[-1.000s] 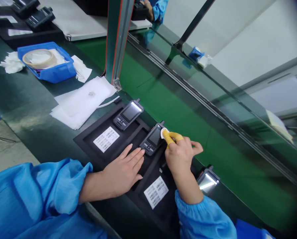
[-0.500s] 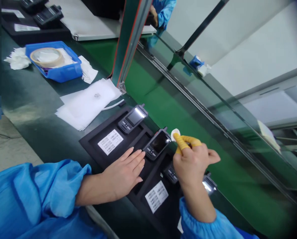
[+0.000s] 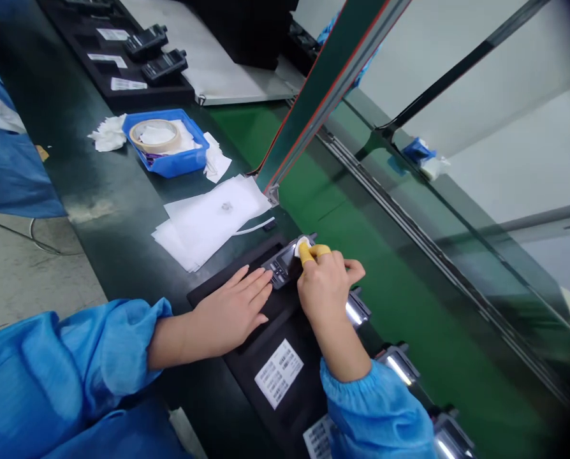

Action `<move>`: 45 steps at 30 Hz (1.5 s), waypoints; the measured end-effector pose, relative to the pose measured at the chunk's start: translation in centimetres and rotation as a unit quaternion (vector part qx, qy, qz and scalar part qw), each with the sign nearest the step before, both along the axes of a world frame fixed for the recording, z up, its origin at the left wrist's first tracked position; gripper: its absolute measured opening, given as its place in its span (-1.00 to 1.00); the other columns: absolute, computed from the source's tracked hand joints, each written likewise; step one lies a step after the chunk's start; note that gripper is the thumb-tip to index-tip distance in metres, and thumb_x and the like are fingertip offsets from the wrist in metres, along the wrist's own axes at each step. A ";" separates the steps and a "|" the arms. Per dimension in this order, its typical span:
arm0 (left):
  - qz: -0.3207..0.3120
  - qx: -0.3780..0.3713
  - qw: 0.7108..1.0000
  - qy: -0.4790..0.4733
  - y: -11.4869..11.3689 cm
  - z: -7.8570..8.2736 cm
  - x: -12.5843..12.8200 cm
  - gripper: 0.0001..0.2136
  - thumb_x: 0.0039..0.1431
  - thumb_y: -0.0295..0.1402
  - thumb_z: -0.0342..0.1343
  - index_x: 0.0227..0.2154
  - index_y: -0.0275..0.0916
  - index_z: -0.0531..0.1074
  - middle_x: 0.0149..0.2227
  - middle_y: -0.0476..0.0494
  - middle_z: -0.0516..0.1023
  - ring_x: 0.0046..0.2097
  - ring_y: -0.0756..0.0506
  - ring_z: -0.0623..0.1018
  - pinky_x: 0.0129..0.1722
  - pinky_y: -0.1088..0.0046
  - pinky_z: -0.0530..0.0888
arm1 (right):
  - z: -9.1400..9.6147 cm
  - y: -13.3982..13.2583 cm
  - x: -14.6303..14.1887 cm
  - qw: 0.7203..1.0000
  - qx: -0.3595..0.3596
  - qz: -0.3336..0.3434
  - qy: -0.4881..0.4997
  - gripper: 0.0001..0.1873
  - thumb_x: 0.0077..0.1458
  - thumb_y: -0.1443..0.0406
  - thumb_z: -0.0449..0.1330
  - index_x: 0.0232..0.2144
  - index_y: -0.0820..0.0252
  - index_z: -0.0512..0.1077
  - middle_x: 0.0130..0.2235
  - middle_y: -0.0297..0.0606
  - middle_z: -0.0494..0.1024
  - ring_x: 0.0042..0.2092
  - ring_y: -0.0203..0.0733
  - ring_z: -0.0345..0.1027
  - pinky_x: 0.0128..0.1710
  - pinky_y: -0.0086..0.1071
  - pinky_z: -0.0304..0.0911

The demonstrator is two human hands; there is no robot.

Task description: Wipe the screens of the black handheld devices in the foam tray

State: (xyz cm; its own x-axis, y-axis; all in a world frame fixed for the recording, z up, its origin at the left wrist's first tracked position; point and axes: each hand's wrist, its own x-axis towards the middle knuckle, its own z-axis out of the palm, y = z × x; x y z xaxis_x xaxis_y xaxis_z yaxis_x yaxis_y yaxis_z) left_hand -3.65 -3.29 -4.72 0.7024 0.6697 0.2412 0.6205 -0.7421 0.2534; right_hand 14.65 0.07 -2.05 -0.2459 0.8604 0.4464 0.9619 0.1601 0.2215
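Note:
My left hand (image 3: 232,312) lies flat with fingers stretched out on a black tray (image 3: 247,376), its fingertips touching the lower end of a black handheld device (image 3: 281,266). My right hand (image 3: 324,290), with yellow finger cots on two fingers, pinches a small white pad (image 3: 303,243) against the device's screen. Further devices (image 3: 356,312) sit in the tray row to the right, partly hidden by my right arm. A white barcode label (image 3: 278,372) lies in the tray.
White sheets (image 3: 208,220) lie left of the tray. A blue bin (image 3: 170,143) holds a tape roll (image 3: 153,134). Another black tray with devices (image 3: 155,54) stands at the back. A green conveyor belt (image 3: 361,242) and a slanted metal post (image 3: 323,89) are on the right.
My right hand has come back down and left, pressing the white pad onto the farthest device's screen. The view has shifted, so the trays now sit lower and more to the right.

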 end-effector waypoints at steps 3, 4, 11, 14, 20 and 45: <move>-0.001 -0.002 1.000 -0.002 -0.2 0.0 0.0 -0.59 0.33 -0.26 -0.17 0.09 -0.42 0.28 0.22 -0.33 0.20 0.27 -0.21 0.16 0.25 0.16 0.05 | -0.7 -1.8 -1.2 0.998 -0.034 0.052 0.011 -0.72 -0.01 0.53 0.02 -0.41 0.19 0.49 -0.26 -0.21 0.45 -0.24 -0.18 0.15 -0.17 -0.16 -0.13; -0.003 -0.003 1.000 -0.002 -0.3 0.0 0.0 -0.58 0.33 -0.26 -0.18 0.10 -0.43 0.27 0.22 -0.34 0.20 0.27 -0.21 0.16 0.25 0.16 0.05 | -0.8 -2.3 -1.5 0.996 -0.043 0.072 0.014 -0.73 -0.01 0.53 0.03 -0.40 0.18 0.49 -0.25 -0.22 0.47 -0.24 -0.19 0.16 -0.17 -0.17 -0.12; -0.007 -0.009 1.000 -0.023 -0.2 0.0 0.1 -0.60 0.33 -0.28 -0.17 0.07 -0.45 0.30 0.20 -0.34 0.24 0.25 -0.22 0.19 0.24 0.16 0.06 | -0.5 -1.0 1.4 0.998 0.057 -0.001 -0.011 -0.72 -0.01 0.53 0.00 -0.47 0.19 0.46 -0.23 -0.21 0.49 -0.28 -0.20 0.14 -0.17 -0.17 -0.15; -0.006 -0.011 1.000 -0.021 -0.2 0.0 0.1 -0.60 0.33 -0.26 -0.17 0.07 -0.44 0.30 0.20 -0.33 0.24 0.26 -0.22 0.19 0.25 0.16 0.05 | -1.0 -1.4 1.4 0.999 0.032 0.008 -0.018 -0.73 0.00 0.52 0.00 -0.47 0.20 0.46 -0.23 -0.18 0.48 -0.28 -0.19 0.14 -0.17 -0.18 -0.13; -0.010 -0.016 1.000 -0.011 -0.2 0.0 -0.1 -0.59 0.32 -0.29 -0.18 0.11 -0.46 0.25 0.22 -0.34 0.20 0.27 -0.22 0.16 0.25 0.16 0.04 | -1.7 -3.9 -2.0 0.997 -0.027 0.055 0.054 -0.65 -0.06 0.57 -0.02 -0.33 0.20 0.48 -0.24 -0.22 0.47 -0.28 -0.23 0.17 -0.19 -0.23 -0.12; -0.267 0.081 0.960 -0.019 -6.0 3.6 8.8 -0.64 0.33 -0.28 -0.19 0.07 -0.30 0.31 0.18 -0.20 0.29 0.23 -0.17 0.24 0.27 0.16 0.02 | 2.2 -25.0 24.0 0.928 0.079 -0.344 0.120 -0.70 -0.06 0.35 -0.02 -0.40 0.23 0.52 -0.33 -0.15 0.48 -0.28 -0.15 0.26 -0.25 -0.26 -0.03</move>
State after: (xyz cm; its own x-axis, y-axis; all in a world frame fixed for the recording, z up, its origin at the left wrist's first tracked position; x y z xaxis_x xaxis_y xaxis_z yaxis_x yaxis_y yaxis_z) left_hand 5.16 -9.25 -1.13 0.9237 0.1679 0.3444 0.1329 -0.9835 0.1231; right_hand 38.64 -24.90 0.18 0.4606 0.6957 0.5512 0.8485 -0.5274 -0.0434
